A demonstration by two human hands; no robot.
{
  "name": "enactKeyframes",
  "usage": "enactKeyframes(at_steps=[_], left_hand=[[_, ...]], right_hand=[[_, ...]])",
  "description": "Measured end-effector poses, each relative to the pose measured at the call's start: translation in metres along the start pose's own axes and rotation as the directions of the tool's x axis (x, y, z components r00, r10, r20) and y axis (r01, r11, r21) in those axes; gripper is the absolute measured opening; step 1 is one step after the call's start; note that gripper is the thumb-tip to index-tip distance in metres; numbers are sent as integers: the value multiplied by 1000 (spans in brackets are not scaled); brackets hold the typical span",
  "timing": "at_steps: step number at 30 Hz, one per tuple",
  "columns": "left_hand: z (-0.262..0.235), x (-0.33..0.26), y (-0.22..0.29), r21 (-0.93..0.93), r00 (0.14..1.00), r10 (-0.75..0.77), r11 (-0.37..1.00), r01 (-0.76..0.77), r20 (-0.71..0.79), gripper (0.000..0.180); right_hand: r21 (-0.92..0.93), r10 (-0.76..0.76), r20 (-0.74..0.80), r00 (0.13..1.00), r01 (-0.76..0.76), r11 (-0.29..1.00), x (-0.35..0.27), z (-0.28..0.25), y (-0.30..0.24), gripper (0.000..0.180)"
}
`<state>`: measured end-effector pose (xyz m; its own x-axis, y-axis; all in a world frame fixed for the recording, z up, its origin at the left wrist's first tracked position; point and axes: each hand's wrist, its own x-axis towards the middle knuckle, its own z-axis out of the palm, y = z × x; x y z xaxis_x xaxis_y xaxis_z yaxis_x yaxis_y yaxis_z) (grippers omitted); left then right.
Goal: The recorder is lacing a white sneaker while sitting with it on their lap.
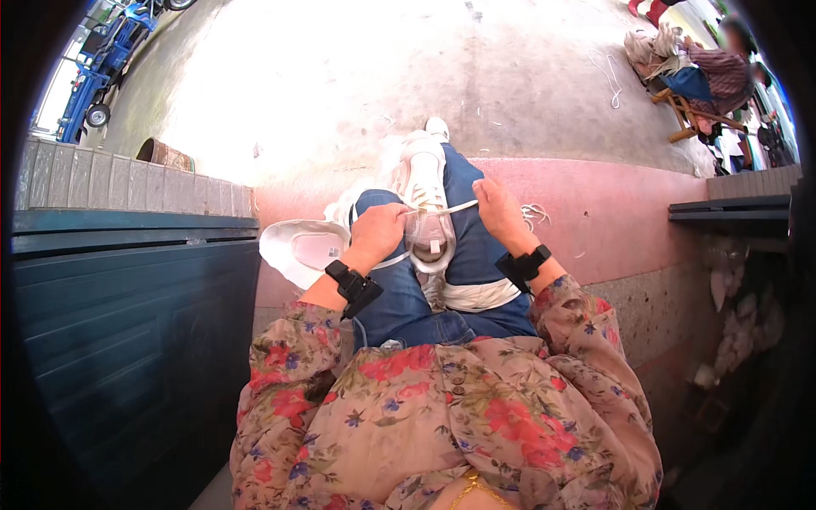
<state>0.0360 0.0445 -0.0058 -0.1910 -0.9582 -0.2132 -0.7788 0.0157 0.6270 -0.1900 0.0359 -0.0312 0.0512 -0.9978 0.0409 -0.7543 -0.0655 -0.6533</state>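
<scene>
A white shoe [427,242] rests between my knees, its toe pointing away from me and its opening toward me. White shoelace [460,207] stretches across its tongue. My left hand [379,235] pinches the lace at the shoe's left side. On the right, my right hand [501,209] is closed on the lace, pulling it out sideways over my right knee. Beside my left leg lies a second white shoe [306,250], its pinkish insole visible. A bundle of white laces [483,296] lies across my right thigh.
Loose laces [534,216] lie right of my knee on the pink floor strip. Blue doors [136,314] stand open at left, near a rusty bucket [166,155]. Another person [722,76] sits at far right with a pile of shoes. Blue vehicles [102,72] stand far left.
</scene>
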Motion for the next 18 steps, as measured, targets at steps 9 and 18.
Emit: enactKeyframes(at_steps=[9, 18], left_hand=[[9, -10, 0, 304, 999, -52, 951, 54, -13, 22], [14, 3, -2, 324, 998, -11, 945, 31, -64, 22]], right_hand=[[330, 56, 339, 939, -174, 928, -52, 10, -15, 17], [156, 72, 201, 977, -104, 982, -18, 28, -10, 22]])
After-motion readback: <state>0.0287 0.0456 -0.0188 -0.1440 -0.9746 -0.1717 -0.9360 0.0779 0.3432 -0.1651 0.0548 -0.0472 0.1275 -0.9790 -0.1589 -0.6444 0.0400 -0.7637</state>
